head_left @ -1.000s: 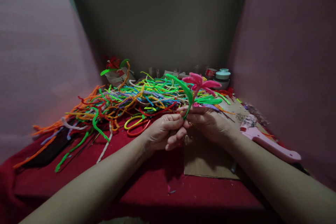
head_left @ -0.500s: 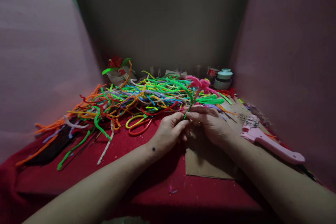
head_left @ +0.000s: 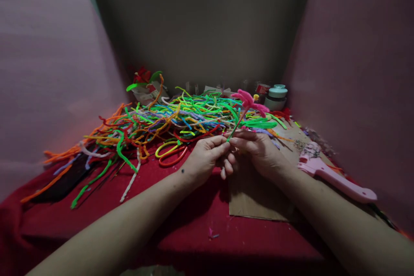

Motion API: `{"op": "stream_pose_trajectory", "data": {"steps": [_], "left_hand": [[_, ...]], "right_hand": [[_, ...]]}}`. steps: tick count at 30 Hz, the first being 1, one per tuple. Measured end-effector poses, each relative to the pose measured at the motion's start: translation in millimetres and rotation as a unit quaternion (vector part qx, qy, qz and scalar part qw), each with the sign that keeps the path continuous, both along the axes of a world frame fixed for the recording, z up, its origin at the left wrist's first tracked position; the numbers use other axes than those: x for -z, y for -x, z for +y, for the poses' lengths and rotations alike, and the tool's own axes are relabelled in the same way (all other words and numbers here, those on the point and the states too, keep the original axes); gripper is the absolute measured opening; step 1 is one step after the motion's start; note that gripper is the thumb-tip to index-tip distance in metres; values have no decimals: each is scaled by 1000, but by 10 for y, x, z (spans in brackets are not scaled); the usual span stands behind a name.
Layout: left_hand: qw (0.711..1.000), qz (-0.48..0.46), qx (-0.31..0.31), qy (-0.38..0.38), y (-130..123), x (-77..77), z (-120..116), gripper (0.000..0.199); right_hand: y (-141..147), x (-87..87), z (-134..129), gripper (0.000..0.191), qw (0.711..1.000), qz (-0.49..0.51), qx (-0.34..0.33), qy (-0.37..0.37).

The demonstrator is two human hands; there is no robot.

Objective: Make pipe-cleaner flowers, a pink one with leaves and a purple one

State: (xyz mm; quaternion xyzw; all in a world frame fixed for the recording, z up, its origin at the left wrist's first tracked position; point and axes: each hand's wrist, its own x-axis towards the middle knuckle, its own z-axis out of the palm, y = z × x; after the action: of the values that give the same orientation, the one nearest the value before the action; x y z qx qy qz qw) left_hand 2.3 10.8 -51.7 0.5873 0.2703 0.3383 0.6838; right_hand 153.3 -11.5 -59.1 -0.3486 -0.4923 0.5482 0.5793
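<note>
A pink flower [head_left: 248, 101] with a yellow centre tip stands tilted on a thin stem wrapped partly in green. My left hand [head_left: 208, 157] pinches the lower stem between thumb and forefinger, its other fingers curled below. Beside it, my right hand [head_left: 257, 148] has its fingertips closed at the same stretch of stem. The two hands nearly touch, and the stem's lowest end is hidden among the fingers. Green fuzzy loops rise just behind the flower stem.
A heap of coloured pipe cleaners [head_left: 181, 116] spreads behind my hands. Scissors [head_left: 173, 155] with yellow and red handles lie at its front. Cardboard [head_left: 258, 198] sits under my right hand, a pink tool [head_left: 339, 179] to the right, a teal-lidded jar [head_left: 277, 95] behind.
The flower has turned and its stem now shows more clearly between my hands. My left hand has rolled slightly, with its lower fingers more visible.
</note>
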Motion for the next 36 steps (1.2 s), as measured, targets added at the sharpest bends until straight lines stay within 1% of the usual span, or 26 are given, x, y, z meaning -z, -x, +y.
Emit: {"op": "stream_pose_trajectory", "data": {"steps": [2, 4, 8, 11, 13, 15, 17, 18, 20, 21, 22, 24, 26, 28, 30, 32, 34, 36], "left_hand": [[997, -37, 47, 46, 16, 20, 44, 19], [990, -69, 88, 83, 32, 32, 84, 18], [977, -105, 130, 131, 71, 29, 118, 15], [971, -119, 149, 146, 92, 22, 102, 13], [970, -107, 165, 144, 91, 11, 81, 16], [975, -74, 173, 121, 86, -19, 65, 22], [986, -16, 156, 55, 93, -79, 74, 29], [991, 19, 133, 8, 106, -118, 90, 32], [989, 100, 64, -83, 155, -202, 145, 31], [986, 123, 16, -114, 185, -239, 175, 29], [983, 130, -13, -133, 215, -269, 203, 27], [981, 115, -43, -148, 255, -300, 231, 25], [984, 91, -48, -148, 254, -288, 216, 24], [988, 67, -41, -132, 214, -239, 178, 24], [994, 34, -30, -97, 159, -176, 144, 24], [998, 4, -29, -52, 115, -127, 131, 25], [999, -22, -34, -7, 98, -114, 134, 25], [998, -38, -37, 31, 109, -140, 144, 25]], "right_hand": [[-9, 3, 11, 16, 1000, -1, -3, 6], [-20, -1, 17, 18, 999, 6, -34, 16], [-40, -20, 8, 20, 995, 25, -91, 13], [-46, -23, -5, 18, 994, 17, -110, -3], [-44, -21, -13, 17, 995, -3, -99, -12], [-36, -25, -24, 16, 996, -20, -78, -24], [-26, -47, -42, 15, 997, -31, -50, -45], [-21, -63, -53, 15, 997, -41, -33, -53], [-10, -96, -75, 14, 996, -76, 6, -50], [-3, -108, -85, 13, 995, -92, 24, -41], [5, -115, -92, 12, 994, -103, 34, -28], [28, -114, -101, 12, 994, -107, 32, -2], [57, -106, -106, 14, 995, -94, 16, 15], [86, -107, -116, 13, 997, -77, 2, 26], [111, -124, -132, 13, 997, -65, -9, 32], [126, -146, -152, 15, 996, -80, -19, 44], [131, -159, -167, 19, 992, -105, -27, 59], [127, -151, -168, 23, 992, -106, -33, 62]]}}
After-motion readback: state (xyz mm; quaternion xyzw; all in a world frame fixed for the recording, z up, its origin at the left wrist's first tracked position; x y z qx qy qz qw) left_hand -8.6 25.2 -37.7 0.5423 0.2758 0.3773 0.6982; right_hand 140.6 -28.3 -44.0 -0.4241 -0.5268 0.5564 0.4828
